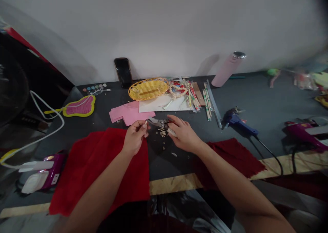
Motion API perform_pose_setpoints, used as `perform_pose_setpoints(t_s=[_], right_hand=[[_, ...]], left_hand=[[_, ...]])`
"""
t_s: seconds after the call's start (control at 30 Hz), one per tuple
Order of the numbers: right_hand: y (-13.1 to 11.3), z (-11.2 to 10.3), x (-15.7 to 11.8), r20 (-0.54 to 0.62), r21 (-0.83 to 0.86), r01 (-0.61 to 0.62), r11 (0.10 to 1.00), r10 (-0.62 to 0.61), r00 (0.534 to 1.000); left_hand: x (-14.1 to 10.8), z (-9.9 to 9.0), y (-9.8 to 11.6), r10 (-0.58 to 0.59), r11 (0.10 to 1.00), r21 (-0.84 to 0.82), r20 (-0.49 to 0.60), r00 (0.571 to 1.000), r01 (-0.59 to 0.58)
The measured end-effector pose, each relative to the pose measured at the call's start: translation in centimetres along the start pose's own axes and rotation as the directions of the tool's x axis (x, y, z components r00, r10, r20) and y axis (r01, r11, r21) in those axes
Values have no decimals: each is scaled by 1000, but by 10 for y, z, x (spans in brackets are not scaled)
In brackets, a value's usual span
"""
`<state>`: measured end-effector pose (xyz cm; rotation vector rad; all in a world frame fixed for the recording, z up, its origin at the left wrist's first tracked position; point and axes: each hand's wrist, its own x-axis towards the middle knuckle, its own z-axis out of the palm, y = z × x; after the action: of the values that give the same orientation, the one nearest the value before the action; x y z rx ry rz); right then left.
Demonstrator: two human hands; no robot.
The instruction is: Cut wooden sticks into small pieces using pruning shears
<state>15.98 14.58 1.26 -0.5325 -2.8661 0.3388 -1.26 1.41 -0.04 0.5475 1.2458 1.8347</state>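
Observation:
In the middle of the table, my right hand (183,132) is wrapped round a pair of pruning shears (159,122) with pale handles. Their metal blades point left, toward my left hand (135,134). That hand is closed in a pinch on a small thin white stick (146,122), whose end shows at the fingertips near the blade tips. Most of the stick is hidden by my fingers. Below the shears lies a little heap of small pale cut pieces (163,132), a few scattered apart from it.
Pink paper (128,111), a yellow woven basket (148,89) and packaged chopsticks (207,101) lie behind my hands. Red cloth (94,158) is at left. A blue glue gun (239,123), pink bottle (227,70) and phone (123,72) stand about. A cable (60,123) loops at left.

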Motion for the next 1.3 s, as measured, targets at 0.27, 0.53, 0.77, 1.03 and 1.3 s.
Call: perform_pose_setpoints(t_s=[0.27,0.53,0.77,1.03,1.3], right_hand=[[-6,2,-1,-6,-89,10,996,-11,1000],[-8,4,-1,-29,-90,1,996,-4,1000],[-10,5,-1,-30,-91,5,996,-8,1000],[-8,7,-1,-57,-15,-45,999,44,997],[-11,3,0,6,-45,-59,997,59,998]], left_hand=[[-1,0,-6,24,998,52,62,998,-27],[-2,0,-5,22,996,80,89,996,-29],[-3,2,-6,8,996,90,89,996,-16],[-3,2,-4,-11,995,104,74,997,3],[-5,1,-6,-10,992,125,84,996,-1]])
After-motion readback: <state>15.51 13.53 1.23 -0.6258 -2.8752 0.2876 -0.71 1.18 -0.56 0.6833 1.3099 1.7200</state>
